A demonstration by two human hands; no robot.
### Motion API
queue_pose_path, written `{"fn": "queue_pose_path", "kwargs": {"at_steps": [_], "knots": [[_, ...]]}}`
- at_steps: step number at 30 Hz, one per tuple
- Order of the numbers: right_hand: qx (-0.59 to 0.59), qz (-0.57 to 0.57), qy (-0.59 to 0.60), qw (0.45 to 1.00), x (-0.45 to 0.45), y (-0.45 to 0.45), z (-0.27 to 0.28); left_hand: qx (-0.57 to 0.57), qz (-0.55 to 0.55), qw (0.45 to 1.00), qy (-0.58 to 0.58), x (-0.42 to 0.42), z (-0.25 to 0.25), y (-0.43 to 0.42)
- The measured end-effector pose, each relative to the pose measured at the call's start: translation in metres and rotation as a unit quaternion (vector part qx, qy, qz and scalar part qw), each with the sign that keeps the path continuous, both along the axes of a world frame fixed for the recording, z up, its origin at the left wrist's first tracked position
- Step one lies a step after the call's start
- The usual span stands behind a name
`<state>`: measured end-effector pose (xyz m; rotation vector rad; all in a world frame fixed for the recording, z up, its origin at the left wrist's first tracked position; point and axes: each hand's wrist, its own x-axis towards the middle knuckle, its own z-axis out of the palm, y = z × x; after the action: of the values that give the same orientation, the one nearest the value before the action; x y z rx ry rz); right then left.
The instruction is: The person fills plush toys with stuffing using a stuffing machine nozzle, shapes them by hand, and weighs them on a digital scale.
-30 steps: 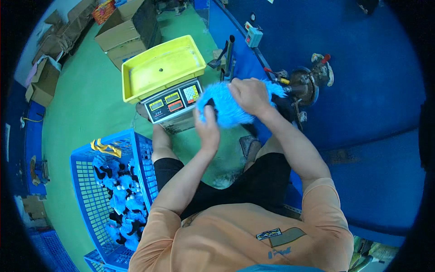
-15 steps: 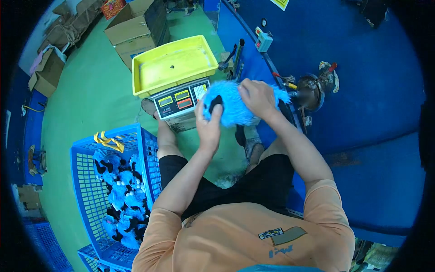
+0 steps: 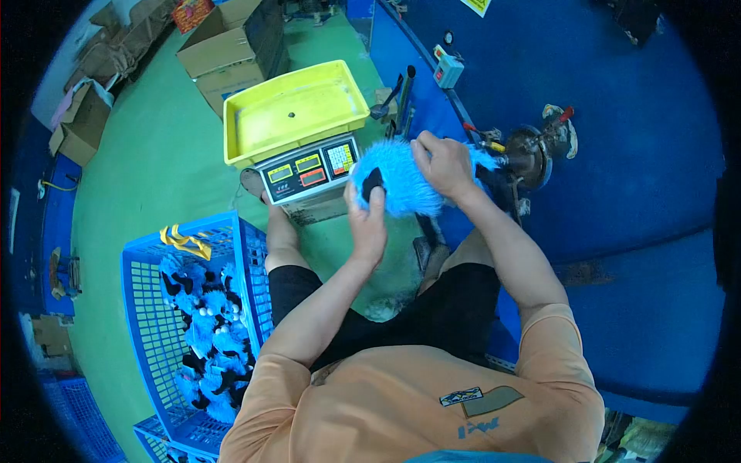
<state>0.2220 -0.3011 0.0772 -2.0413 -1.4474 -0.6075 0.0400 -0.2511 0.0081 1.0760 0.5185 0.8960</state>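
We likely do best to grip the toy (image 3: 405, 189) evenly at both ends, without twisting it. Our left hand (image 3: 367, 230) pinches it, thumb (image 3: 376, 203) against a black patch (image 3: 372, 180); our right hand (image 3: 448, 168) clasps it near the machine (image 3: 529, 160) beyond those fingers (image 3: 426, 147). Between our two sets of fingers, it looks plump, shaggy and bright blue.

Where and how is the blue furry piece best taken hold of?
Probably at both ends of the blue furry piece, from the near side: the left hand near the black patch, the right hand over the top, near the metal fitting. Its soft-looking body stretches sideways toward that fitting, so one hold might let it sag.
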Motion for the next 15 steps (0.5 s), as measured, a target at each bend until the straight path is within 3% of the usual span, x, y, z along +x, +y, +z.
{"fn": "queue_pose_path", "kwargs": {"at_steps": [4,5,10,14,15], "knots": [[-0.026,-0.028,0.027,0.999,0.04,-0.021,-0.002,0.285,0.111,0.94,0.15,0.04,0.008,-0.007],[-0.028,-0.029,0.025,0.999,0.037,-0.021,-0.001,0.283,0.11,0.941,0.148,0.036,0.006,-0.007],[-0.014,-0.035,0.009,0.999,0.014,-0.002,-0.002,0.137,0.037,0.986,0.093,-0.003,-0.004,-0.001],[-0.054,-0.004,0.005,0.998,0.013,-0.002,-0.009,-0.113,-0.002,0.994,-0.009,-0.002,-0.002,-0.025],[-0.058,-0.005,0.008,0.998,0.013,-0.007,-0.012,-0.116,-0.002,0.993,-0.005,-0.002,0.002,-0.028]]}}
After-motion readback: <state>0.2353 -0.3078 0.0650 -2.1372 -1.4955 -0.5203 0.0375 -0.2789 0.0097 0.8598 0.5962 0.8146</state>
